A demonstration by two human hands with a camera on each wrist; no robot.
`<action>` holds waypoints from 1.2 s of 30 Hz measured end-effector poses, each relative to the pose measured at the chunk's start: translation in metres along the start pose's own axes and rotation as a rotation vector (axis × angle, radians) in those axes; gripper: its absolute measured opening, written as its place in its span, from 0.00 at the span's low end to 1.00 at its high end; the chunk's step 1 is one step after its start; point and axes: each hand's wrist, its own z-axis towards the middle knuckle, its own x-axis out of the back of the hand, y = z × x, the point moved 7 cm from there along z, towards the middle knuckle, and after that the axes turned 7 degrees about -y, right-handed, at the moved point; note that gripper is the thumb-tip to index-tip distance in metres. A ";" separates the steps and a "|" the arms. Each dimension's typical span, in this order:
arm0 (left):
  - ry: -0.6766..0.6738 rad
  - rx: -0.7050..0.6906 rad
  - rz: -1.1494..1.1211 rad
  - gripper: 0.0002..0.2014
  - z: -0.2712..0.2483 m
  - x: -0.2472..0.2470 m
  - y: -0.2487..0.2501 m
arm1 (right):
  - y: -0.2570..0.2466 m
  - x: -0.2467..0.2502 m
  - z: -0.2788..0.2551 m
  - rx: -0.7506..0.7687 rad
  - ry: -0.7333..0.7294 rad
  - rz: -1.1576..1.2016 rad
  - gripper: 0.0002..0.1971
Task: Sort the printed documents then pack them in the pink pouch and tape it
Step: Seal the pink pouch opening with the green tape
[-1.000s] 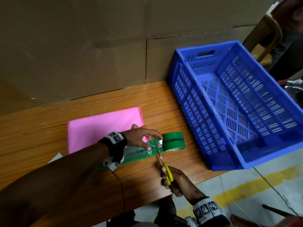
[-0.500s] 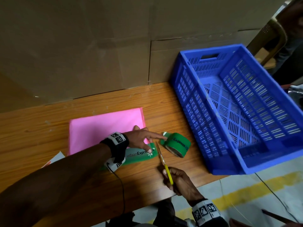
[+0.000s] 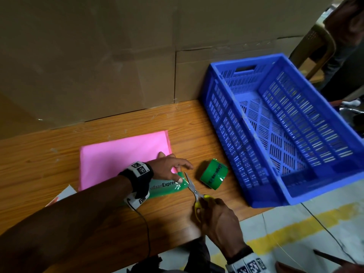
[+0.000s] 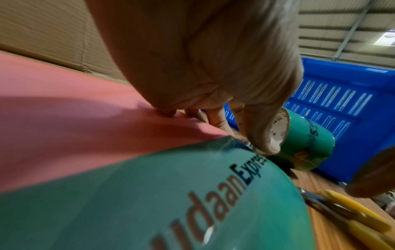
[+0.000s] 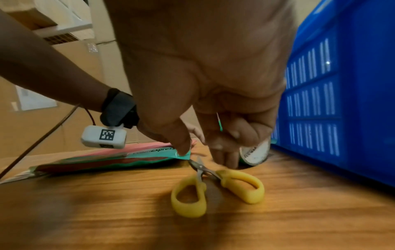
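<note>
The pink pouch (image 3: 122, 156) (image 4: 64, 126) lies flat on the wooden table. A green printed tape strip (image 3: 167, 186) (image 4: 171, 194) runs along its near edge. My left hand (image 3: 173, 170) (image 4: 213, 118) rests on the pouch's right corner, fingers spread, thumb pressing the strip's cut end. The green tape roll (image 3: 213, 176) (image 4: 303, 148) lies on its side just right of the strip, apart from it. Yellow-handled scissors (image 3: 194, 191) (image 5: 213, 189) lie on the table with both loops empty. My right hand (image 3: 214, 211) (image 5: 203, 143) hovers over them, fingers loosely curled and holding nothing.
A big blue slatted crate (image 3: 222, 115) stands at the table's right end and overhangs the edge. Cardboard sheets (image 3: 98, 66) wall off the back. A white paper corner (image 3: 63, 194) shows beside my left forearm. A chair (image 3: 319, 42) and another person are at the far right.
The scissors cut the strip from the roll. The roll dropped to the table and rolled right. My right hand lowered the scissors onto the table and let go.
</note>
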 end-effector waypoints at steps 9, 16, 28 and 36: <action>0.027 0.069 -0.029 0.23 0.001 -0.002 -0.008 | 0.038 0.017 0.019 -0.330 0.410 0.655 0.20; 0.065 0.058 -0.058 0.22 -0.002 -0.002 -0.004 | 0.070 0.005 0.075 -0.356 0.471 0.879 0.34; 0.076 0.014 -0.071 0.18 -0.006 0.002 0.006 | -0.006 -0.014 0.034 -0.001 0.207 0.898 0.07; 0.050 -0.031 -0.147 0.15 -0.005 0.004 0.003 | -0.008 -0.056 0.081 -0.206 0.087 1.112 0.04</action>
